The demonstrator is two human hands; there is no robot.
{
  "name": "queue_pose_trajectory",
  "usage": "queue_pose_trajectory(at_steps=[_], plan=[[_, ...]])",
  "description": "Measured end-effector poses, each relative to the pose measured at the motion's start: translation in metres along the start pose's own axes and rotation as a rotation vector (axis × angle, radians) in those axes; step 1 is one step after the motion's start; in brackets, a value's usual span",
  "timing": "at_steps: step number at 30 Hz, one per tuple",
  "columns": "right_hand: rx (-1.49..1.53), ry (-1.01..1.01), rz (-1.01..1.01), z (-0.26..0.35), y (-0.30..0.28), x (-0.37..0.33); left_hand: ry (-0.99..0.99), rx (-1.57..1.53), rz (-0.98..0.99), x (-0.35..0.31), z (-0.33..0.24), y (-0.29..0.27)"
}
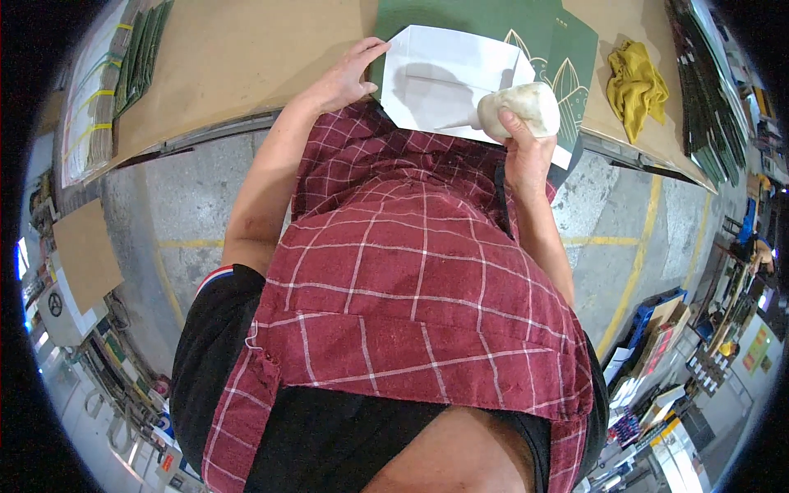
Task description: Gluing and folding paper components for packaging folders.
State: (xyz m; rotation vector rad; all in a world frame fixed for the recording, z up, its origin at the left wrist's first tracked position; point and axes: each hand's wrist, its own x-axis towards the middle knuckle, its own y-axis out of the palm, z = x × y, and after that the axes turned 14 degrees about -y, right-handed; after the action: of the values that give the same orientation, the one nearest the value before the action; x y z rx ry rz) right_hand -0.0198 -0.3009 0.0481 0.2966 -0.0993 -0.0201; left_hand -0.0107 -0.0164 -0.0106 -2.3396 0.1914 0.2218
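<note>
Right grip (526, 156) clamps rounded, seemingly plastic bottle (537, 105); left grip (339, 85), spread, touches angular card (452, 62).

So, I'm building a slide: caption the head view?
Right hand holds a pale nozzled bottle over white card, left hand at its left edge.

Your tan worktable (238, 53) spans the frame's top: banded sheet stack (101, 115) upper left, green printed boards (575, 53) upper centre, mustard cloth (637, 89) and dark-green stack (708, 107) upper right.
</note>
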Motion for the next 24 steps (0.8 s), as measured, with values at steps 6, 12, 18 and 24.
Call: queue_pose_trajectory(at_steps=[6,12,18,24], plan=[[-0.042,0.005,-0.068,0.006,-0.018,-0.003,0.008,0.030,0.013,-0.004,-0.010,-0.005],[-0.052,-0.036,-0.087,0.005,-0.038,-0.003,-0.052,-0.042,0.055,-0.006,-0.014,-0.008],[-0.025,-0.069,-0.163,0.010,-0.053,-0.006,-0.017,0.036,0.005,-0.005,-0.011,-0.007],[-0.038,-0.055,-0.243,0.015,-0.065,-0.006,-0.049,0.039,0.021,-0.005,-0.017,-0.008]])
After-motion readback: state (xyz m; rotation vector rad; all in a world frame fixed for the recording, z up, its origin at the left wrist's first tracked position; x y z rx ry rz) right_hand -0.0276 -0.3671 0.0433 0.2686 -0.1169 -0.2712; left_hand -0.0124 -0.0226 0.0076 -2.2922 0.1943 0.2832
